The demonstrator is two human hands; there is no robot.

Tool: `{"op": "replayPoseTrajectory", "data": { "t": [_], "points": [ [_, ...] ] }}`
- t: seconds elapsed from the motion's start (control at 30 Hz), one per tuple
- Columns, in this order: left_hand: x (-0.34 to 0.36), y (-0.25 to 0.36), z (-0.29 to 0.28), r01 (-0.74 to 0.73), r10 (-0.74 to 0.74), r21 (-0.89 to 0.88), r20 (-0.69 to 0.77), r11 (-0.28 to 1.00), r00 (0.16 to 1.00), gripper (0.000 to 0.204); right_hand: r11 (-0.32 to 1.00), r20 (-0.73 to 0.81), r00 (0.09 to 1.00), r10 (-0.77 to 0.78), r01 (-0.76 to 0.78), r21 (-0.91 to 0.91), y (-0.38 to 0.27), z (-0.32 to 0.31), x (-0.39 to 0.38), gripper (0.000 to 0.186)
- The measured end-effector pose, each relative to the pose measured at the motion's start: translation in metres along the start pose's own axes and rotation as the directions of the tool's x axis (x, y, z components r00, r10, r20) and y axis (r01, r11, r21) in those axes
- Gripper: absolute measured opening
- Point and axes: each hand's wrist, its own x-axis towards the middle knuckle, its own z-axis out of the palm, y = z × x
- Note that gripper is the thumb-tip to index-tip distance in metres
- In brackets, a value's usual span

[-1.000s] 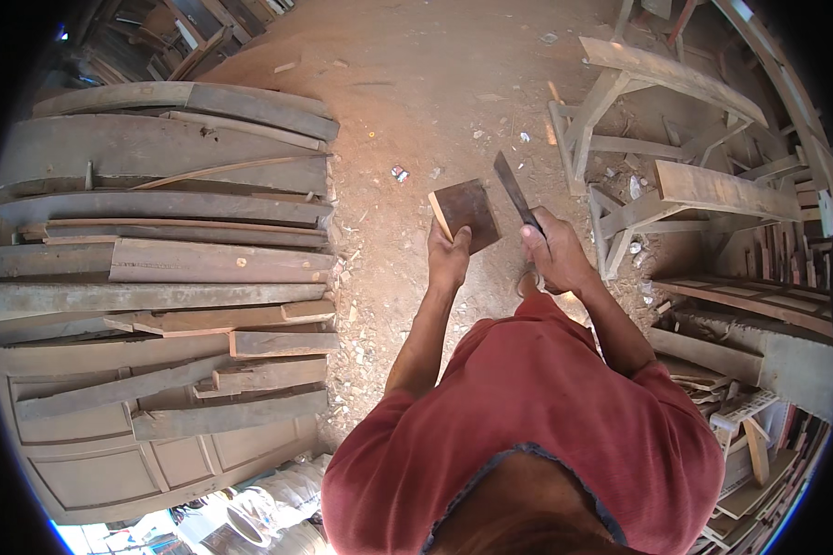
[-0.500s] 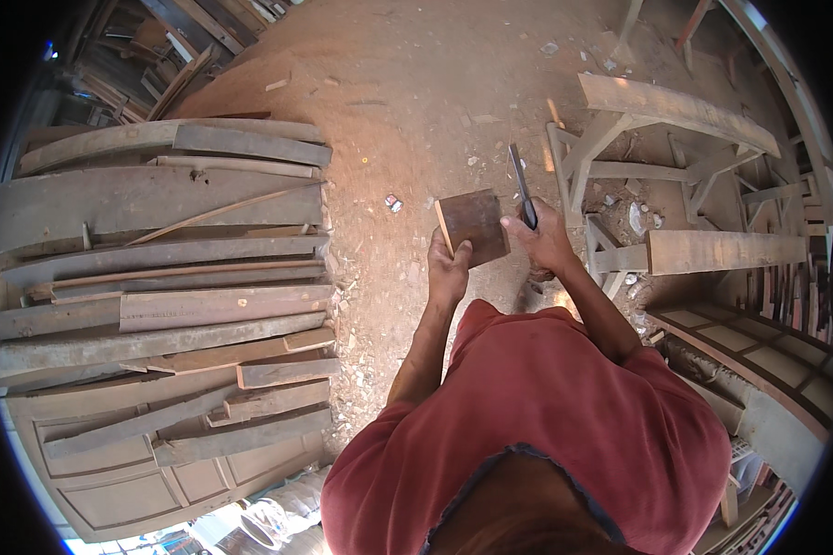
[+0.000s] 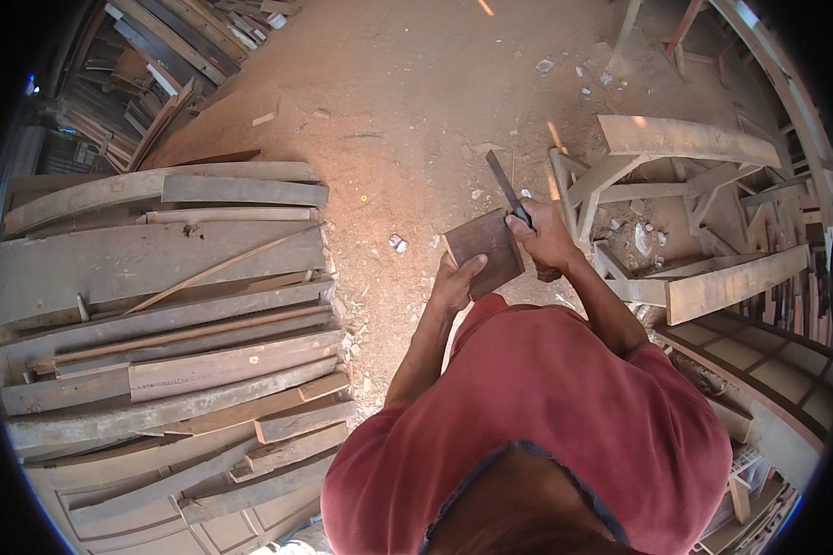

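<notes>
My left hand (image 3: 453, 282) grips a small square dark brown wooden board (image 3: 487, 248) by its lower left corner, thumb lying on the upper face. A pale edge shows along the board's left side. My right hand (image 3: 548, 239) is closed around the black handle of a long, narrow dark-bladed tool (image 3: 505, 181); whether it is a knife or a file I cannot tell. Its blade points away and to the left, beyond the board's far right corner. The fingers of my right hand are close to the board's right edge; whether they touch it is unclear.
Stacked planks (image 3: 232, 314) fill the left side, some on a panelled door (image 3: 111, 504). At right stand wooden trestle benches (image 3: 685, 139) and a framed panel (image 3: 759, 370) with a grid. More timber (image 3: 158, 55) leans at the far left. Litter and chips lie on the dirt floor (image 3: 407, 111).
The board has come lower and slightly right, turned a little. The blade has swung left and sits nearer the board. My view has shifted, so the surroundings appear lower.
</notes>
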Motion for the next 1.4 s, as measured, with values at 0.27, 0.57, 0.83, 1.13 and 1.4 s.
{"op": "replayPoseTrajectory", "data": {
  "t": [0.27, 0.57, 0.83, 1.13, 1.4],
  "points": [
    [0.123, 0.078, -0.037, -0.002, -0.003, -0.106, -0.046, 0.994, 0.999, 0.041, 0.957, 0.032, 0.987, -0.157, 0.160, -0.241, -0.047, 0.011, 0.077, 0.028],
    [0.175, 0.074, -0.046, 0.015, -0.008, -0.123, 0.055, 0.992, 0.998, 0.037, 0.826, -0.149, 0.989, 0.001, -0.085, -0.557, -0.034, 0.011, 0.112, 0.036],
    [0.206, 0.083, -0.034, 0.108, -0.096, -0.167, 0.079, 0.980, 0.992, 0.039, 0.797, -0.127, 0.985, 0.115, -0.168, -0.581, 0.004, -0.012, 0.155, 0.037],
    [0.253, 0.071, -0.013, 0.092, -0.094, -0.208, -0.002, 0.974, 0.996, 0.042, 0.874, -0.090, 0.993, -0.082, 0.029, -0.484, -0.024, -0.039, 0.178, 0.040],
    [0.280, 0.068, 0.013, 0.008, -0.020, -0.109, -0.105, 0.994, 0.994, 0.041, 0.914, -0.200, 0.974, 0.105, -0.174, -0.367, 0.050, -0.101, 0.207, 0.033]
  ]
}}
